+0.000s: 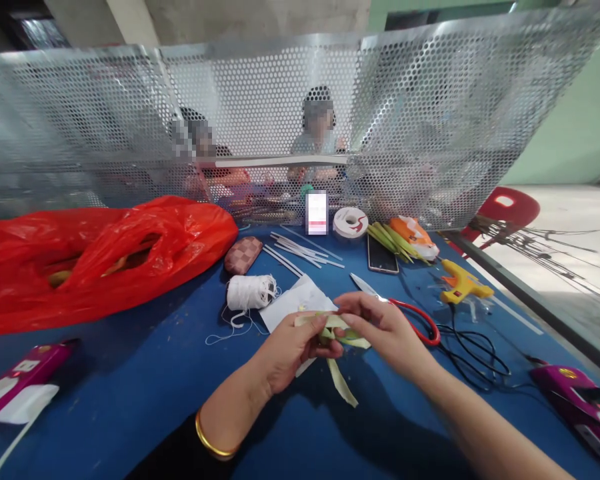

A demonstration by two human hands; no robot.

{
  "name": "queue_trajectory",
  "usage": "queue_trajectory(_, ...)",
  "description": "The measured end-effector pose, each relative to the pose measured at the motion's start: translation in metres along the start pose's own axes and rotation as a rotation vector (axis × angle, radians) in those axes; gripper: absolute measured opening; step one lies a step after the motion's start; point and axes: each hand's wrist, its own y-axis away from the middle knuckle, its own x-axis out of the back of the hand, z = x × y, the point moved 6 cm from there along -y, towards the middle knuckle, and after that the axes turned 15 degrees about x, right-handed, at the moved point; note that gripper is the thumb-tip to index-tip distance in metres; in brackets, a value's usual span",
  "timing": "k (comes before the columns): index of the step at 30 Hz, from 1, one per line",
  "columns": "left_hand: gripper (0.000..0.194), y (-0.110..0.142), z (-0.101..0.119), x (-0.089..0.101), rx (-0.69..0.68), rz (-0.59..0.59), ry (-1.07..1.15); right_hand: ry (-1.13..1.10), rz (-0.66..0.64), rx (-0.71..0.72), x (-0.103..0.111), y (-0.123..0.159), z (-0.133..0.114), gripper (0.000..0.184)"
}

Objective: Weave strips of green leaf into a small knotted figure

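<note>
Both hands meet over the blue table (145, 373) and pinch a pale green leaf strip (341, 337) that is folded between them. My left hand (293, 350), with a gold bangle at the wrist, is closed on the strip's left part. My right hand (387, 327) is closed on its right part. One loose end of the strip hangs down toward the table. Red-handled scissors (410, 313) lie just behind my right hand. A white paper sheet (293, 303) lies under and behind my hands.
A red plastic bag (95, 257) fills the left. Nearby lie a white string spool (250, 292), white sticks (300, 252), a tape roll (351, 223), green leaf strips (387, 239), a phone (382, 257) and a yellow glue gun (463, 285) with its black cord. A perforated metal screen (430, 113) stands behind, with two people beyond it.
</note>
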Motion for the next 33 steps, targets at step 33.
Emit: queue_trajectory(33,0.027,-0.006,-0.011,0.003,0.05,0.003,0.141,0.2,-0.03,0.072,0.002,0.001,-0.008,0.016)
